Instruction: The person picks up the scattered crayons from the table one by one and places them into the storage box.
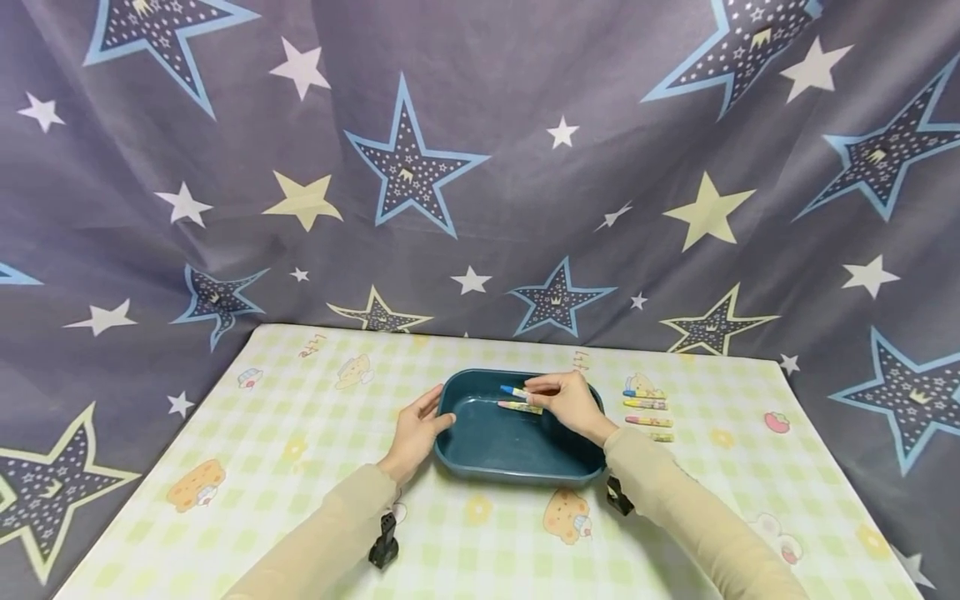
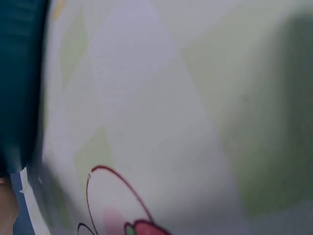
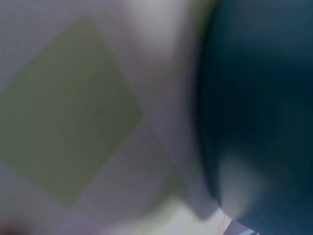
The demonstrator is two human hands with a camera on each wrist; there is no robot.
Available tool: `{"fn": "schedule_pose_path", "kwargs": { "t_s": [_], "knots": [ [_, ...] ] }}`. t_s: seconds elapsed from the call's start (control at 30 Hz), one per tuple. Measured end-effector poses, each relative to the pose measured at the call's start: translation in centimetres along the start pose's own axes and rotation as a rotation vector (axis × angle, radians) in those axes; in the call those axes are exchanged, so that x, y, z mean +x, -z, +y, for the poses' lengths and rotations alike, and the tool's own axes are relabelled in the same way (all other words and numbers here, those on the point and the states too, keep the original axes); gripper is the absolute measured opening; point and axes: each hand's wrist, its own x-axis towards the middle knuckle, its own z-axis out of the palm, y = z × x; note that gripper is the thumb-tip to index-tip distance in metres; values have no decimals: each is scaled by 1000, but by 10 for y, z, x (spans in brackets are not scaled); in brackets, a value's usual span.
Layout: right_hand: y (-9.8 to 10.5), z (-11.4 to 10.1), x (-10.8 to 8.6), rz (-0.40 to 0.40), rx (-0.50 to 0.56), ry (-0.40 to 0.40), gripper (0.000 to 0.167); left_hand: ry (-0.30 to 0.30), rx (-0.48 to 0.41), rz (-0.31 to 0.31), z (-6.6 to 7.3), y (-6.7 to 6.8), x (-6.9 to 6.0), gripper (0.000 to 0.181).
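Note:
A dark teal plastic basin (image 1: 487,454) sits on the table. At its left end, my left hand (image 1: 416,429) grips the rim, thumb over the edge and fingers along the outer wall. Inside the basin, my right hand (image 1: 566,404) pinches a blue-tipped crayon (image 1: 514,391) with a patterned wrapper. Just below that one, a pink-tipped crayon (image 1: 517,407) lies on the basin floor. In the left wrist view, the basin's wall (image 2: 19,83) fills the left edge, with a bit of hand (image 2: 7,208) beneath. The right wrist view shows the basin's outer wall (image 3: 264,117), blurred.
Right of the basin, several crayons (image 1: 648,422) lie in a loose column, the lowest partly behind my right sleeve. A green-checked cloth (image 1: 300,467) with cartoon prints covers the table. Behind the table hangs a grey star-patterned curtain (image 1: 465,250).

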Motion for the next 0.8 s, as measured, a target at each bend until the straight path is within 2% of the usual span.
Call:
{"fn": "schedule_pose_path", "kwargs": {
  "t_s": [0.13,0.23,0.43,0.67,0.8],
  "knots": [
    [-5,6,3,36,-23,-31,25,8,-1,-1,0,-3,0,59],
    [-8,6,4,43,-40,-49,24,-15,-8,-6,1,-4,2,58],
    [-16,11,3,5,-104,-74,24,-13,-6,-14,0,-2,2,59],
    [-24,13,3,-34,-188,-64,20,1,-11,-14,-1,0,-2,59],
    [-24,13,3,-18,-213,-70,19,5,-8,-15,0,0,-1,59]
  ]
}}
